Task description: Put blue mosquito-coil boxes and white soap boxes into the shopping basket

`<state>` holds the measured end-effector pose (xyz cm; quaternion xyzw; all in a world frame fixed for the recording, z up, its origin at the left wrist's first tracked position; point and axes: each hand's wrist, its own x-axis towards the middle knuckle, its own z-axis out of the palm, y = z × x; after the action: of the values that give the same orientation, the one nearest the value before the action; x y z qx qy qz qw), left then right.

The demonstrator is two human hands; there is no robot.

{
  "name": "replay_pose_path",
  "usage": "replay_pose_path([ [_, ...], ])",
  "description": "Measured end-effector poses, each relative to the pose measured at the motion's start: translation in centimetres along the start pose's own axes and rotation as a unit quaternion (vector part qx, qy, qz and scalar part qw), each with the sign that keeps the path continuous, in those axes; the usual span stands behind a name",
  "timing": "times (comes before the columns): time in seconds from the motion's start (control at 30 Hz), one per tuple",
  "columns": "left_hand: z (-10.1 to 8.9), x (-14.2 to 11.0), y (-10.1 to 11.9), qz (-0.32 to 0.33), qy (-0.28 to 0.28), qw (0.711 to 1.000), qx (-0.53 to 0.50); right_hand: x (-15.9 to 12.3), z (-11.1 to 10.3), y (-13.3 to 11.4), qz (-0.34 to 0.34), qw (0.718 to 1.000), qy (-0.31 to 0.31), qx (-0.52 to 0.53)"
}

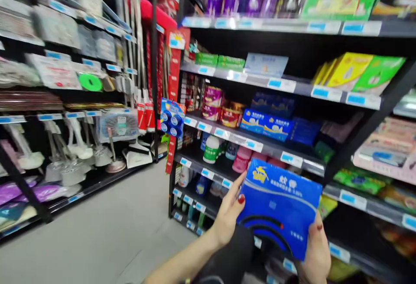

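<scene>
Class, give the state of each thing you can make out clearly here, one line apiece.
Blue box: held up in both hands, tilted; no opening visible.
Left hand: gripping, thumb on front.
Right hand: gripping the opposite side.
Green-labelled bottle: upright, capped.
Blue four-piece pack: hanging.

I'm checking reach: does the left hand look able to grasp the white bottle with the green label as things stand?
Probably not: the left hand is holding the blue box. Once freed, it might, since nothing visible blocks the front of the white bottle.
</scene>
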<state>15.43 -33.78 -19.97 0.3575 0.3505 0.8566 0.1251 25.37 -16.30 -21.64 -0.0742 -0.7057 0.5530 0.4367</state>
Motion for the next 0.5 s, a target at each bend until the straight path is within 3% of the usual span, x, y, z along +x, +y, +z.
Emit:
replay_pose_path([
  [0.1, -0.1, -0.4, -0.2, 0.017, 0.0, 1.0, 0.016, -0.9, 1.1, -1.3, 0.038, 0.997, 0.029, 0.061],
  [0.33, 0.0, -0.7, -0.3, -0.003, -0.003, 1.0, 0.009, -1.6, 0.6, -2.5, 0.038, 0.997, 0.064, 0.035],
  [0.43, -0.2, 0.3, -1.7, -0.069, 0.016, 0.996, -0.05, -2.8, 1.0, -4.2, -0.02, 0.998, 0.043, -0.041],
  [0.5, -0.3, 1.1, -3.3, -0.145, 0.027, 0.984, -0.098, -4.0, 2.1, -5.9, -0.075, 0.983, 0.02, -0.164],
])
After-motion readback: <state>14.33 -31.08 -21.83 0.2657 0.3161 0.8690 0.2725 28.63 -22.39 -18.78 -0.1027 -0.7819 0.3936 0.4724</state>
